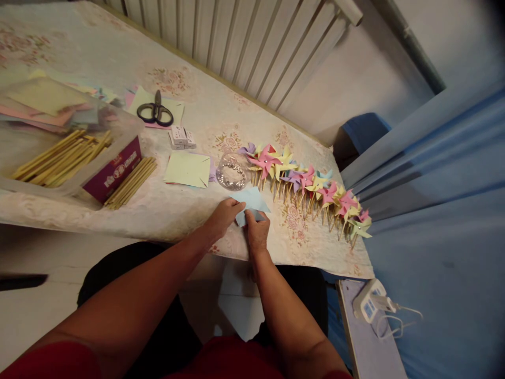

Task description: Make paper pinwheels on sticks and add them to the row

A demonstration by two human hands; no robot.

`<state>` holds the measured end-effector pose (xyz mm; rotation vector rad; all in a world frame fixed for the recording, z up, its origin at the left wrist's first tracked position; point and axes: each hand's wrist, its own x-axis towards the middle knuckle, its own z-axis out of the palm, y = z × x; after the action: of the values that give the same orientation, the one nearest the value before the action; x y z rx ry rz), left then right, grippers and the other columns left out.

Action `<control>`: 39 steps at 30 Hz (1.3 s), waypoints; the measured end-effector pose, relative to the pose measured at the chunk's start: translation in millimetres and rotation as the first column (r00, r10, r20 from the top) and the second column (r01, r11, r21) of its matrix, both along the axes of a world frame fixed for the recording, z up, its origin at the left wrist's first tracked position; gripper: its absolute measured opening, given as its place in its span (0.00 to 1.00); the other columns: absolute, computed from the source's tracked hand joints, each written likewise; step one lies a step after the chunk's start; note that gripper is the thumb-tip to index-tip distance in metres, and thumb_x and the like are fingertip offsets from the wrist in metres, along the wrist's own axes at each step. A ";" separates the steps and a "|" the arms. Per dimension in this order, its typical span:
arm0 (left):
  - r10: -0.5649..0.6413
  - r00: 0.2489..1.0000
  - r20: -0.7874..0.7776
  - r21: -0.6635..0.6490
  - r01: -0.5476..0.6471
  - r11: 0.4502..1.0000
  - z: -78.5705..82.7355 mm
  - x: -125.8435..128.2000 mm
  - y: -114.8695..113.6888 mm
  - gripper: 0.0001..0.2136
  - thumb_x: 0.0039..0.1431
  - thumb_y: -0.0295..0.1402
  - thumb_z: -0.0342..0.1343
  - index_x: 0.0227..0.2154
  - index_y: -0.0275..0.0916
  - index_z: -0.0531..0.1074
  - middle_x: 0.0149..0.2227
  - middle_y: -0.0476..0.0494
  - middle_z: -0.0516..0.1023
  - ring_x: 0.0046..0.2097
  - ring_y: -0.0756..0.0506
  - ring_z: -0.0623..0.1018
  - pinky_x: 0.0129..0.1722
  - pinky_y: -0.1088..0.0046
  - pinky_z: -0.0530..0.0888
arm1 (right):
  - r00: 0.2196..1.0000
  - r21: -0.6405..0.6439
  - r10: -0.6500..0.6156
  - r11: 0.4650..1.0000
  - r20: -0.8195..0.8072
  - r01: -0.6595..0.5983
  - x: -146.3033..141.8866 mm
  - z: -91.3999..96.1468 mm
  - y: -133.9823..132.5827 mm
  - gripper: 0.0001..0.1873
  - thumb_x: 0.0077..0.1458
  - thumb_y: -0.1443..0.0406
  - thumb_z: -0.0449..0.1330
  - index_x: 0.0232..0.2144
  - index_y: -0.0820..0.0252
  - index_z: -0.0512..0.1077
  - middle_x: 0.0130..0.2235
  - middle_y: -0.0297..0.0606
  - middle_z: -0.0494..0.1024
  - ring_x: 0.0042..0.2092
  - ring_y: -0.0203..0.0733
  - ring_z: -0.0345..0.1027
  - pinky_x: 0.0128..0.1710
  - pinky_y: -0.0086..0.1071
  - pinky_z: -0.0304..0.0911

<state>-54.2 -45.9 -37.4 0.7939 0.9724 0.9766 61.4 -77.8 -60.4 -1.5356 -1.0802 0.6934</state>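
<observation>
Both hands pinch one light-blue paper sheet [255,199] with cut flaps, just above the front edge of the cloth-covered table. My left hand [228,215] grips its left side, thumb on top. From the front, my right hand [258,229] is closed on its lower part. Right behind the paper stands a round clear dish [231,172] of small shiny metal pieces. A stack of cut paper squares [188,169], pale yellow on top, lies to the left. Finished paper pinwheels [268,160] on sticks lie in a long row to the right.
Black-handled scissors [157,111] rest on more paper at the back left, near small white boxes [181,138]. A clear plastic bin [84,181] holds sticks and paper; loose wooden sticks [132,183] lie beside it. A power strip [370,302] and blue curtain [434,221] are at the right.
</observation>
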 end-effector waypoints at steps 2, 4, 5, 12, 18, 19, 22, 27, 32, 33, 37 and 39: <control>-0.006 1.000 0.000 0.005 0.006 1.000 0.7 -0.3 0.0 0.08 0.54 0.34 0.57 0.24 0.37 0.69 0.20 0.51 0.69 0.22 0.51 0.68 0.25 0.75 0.64 | 1.000 0.006 0.001 1.000 0.020 -0.002 0.7 -1.4 0.1 0.15 0.49 0.54 0.62 0.25 0.61 0.75 0.27 0.33 0.77 0.29 0.37 0.64 0.33 0.32 0.62; -0.013 1.000 0.007 0.015 0.013 1.000 1.4 -0.8 -0.1 0.08 0.55 0.34 0.57 0.24 0.37 0.69 0.20 0.52 0.69 0.22 0.51 0.68 0.25 0.75 0.65 | 0.999 0.000 0.001 1.000 0.038 -0.001 1.1 -1.6 0.0 0.15 0.50 0.54 0.62 0.25 0.61 0.75 0.27 0.33 0.76 0.29 0.38 0.64 0.33 0.32 0.62; -0.017 1.000 0.009 0.021 0.016 1.000 1.8 -1.1 -0.2 0.08 0.55 0.34 0.57 0.24 0.37 0.68 0.20 0.52 0.69 0.22 0.52 0.68 0.25 0.75 0.64 | 0.999 -0.007 0.000 1.000 0.046 0.001 1.1 -1.2 -0.1 0.15 0.50 0.54 0.62 0.25 0.61 0.75 0.26 0.33 0.76 0.29 0.38 0.64 0.33 0.32 0.62; -0.029 0.999 0.044 0.029 0.028 0.999 2.8 -1.6 0.0 0.07 0.54 0.33 0.57 0.25 0.36 0.69 0.21 0.52 0.70 0.23 0.52 0.68 0.26 0.75 0.65 | 0.999 -0.012 -0.007 1.000 0.038 0.007 -0.5 2.2 -0.1 0.15 0.50 0.54 0.62 0.25 0.61 0.75 0.25 0.32 0.75 0.29 0.37 0.63 0.33 0.32 0.61; -0.036 0.998 0.044 0.043 0.034 0.998 3.2 -2.1 -0.4 0.08 0.53 0.33 0.58 0.23 0.36 0.68 0.21 0.53 0.68 0.23 0.53 0.66 0.25 0.76 0.64 | 0.999 0.000 -0.013 1.000 0.034 0.013 -1.3 3.5 -0.3 0.15 0.50 0.54 0.62 0.25 0.61 0.74 0.26 0.32 0.75 0.29 0.37 0.62 0.33 0.32 0.61; -0.040 0.998 0.043 0.045 0.039 0.998 3.5 -2.4 -0.6 0.08 0.53 0.33 0.58 0.23 0.36 0.68 0.21 0.53 0.68 0.23 0.53 0.66 0.25 0.76 0.64 | 0.999 -0.001 -0.015 1.000 0.036 0.015 -1.5 4.1 -0.5 0.15 0.50 0.54 0.62 0.24 0.61 0.74 0.25 0.32 0.75 0.29 0.37 0.62 0.33 0.32 0.61; -0.048 0.998 0.047 0.031 0.046 0.998 4.3 -2.7 -0.7 0.08 0.53 0.32 0.58 0.23 0.36 0.67 0.21 0.53 0.68 0.23 0.53 0.67 0.25 0.76 0.64 | 0.999 -0.002 -0.019 1.000 0.042 0.019 -1.6 5.3 -0.8 0.15 0.50 0.54 0.62 0.24 0.61 0.74 0.26 0.32 0.75 0.29 0.37 0.62 0.33 0.32 0.61; -0.028 0.999 0.044 0.005 0.028 1.000 3.6 -1.1 0.0 0.09 0.52 0.32 0.60 0.23 0.37 0.67 0.21 0.53 0.68 0.23 0.53 0.67 0.25 0.76 0.65 | 0.998 -0.001 -0.014 1.000 0.057 0.014 -0.9 4.6 -0.8 0.16 0.50 0.53 0.61 0.24 0.61 0.74 0.26 0.32 0.75 0.30 0.38 0.62 0.33 0.32 0.61; -0.005 1.000 0.016 0.003 0.005 1.000 3.6 -0.1 -0.2 0.08 0.52 0.31 0.59 0.23 0.36 0.67 0.19 0.54 0.68 0.22 0.53 0.67 0.24 0.77 0.64 | 0.998 0.005 -0.004 1.000 0.055 0.004 -0.6 3.3 -1.3 0.16 0.51 0.53 0.61 0.25 0.61 0.75 0.26 0.32 0.76 0.30 0.37 0.63 0.33 0.31 0.61; -0.001 1.000 0.014 0.003 0.001 1.000 4.0 0.0 -0.4 0.07 0.52 0.31 0.59 0.23 0.36 0.67 0.19 0.54 0.68 0.22 0.53 0.67 0.24 0.77 0.64 | 0.998 0.006 -0.002 1.000 0.056 0.002 -0.5 2.8 -1.3 0.16 0.51 0.53 0.61 0.26 0.61 0.75 0.27 0.33 0.76 0.30 0.37 0.63 0.33 0.31 0.61; 0.013 1.000 -0.016 0.005 -0.013 1.000 4.6 1.1 -0.3 0.07 0.52 0.31 0.58 0.22 0.36 0.68 0.19 0.54 0.68 0.21 0.53 0.67 0.23 0.77 0.63 | 0.999 0.007 -0.002 1.000 0.054 0.002 -0.3 0.8 -0.6 0.16 0.51 0.53 0.62 0.27 0.62 0.76 0.28 0.34 0.77 0.31 0.38 0.64 0.34 0.32 0.62; 0.022 0.999 -0.044 0.010 -0.021 1.000 4.0 2.0 0.3 0.07 0.51 0.31 0.59 0.22 0.35 0.69 0.19 0.53 0.68 0.21 0.53 0.67 0.23 0.77 0.63 | 0.999 0.005 0.001 1.000 0.045 -0.001 -0.3 0.8 -0.4 0.17 0.50 0.53 0.62 0.27 0.61 0.76 0.28 0.34 0.77 0.30 0.37 0.64 0.34 0.31 0.63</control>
<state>-52.2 -45.6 -33.4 0.8173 1.0170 0.9861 61.1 -78.2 -59.7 -1.5522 -1.1155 0.6594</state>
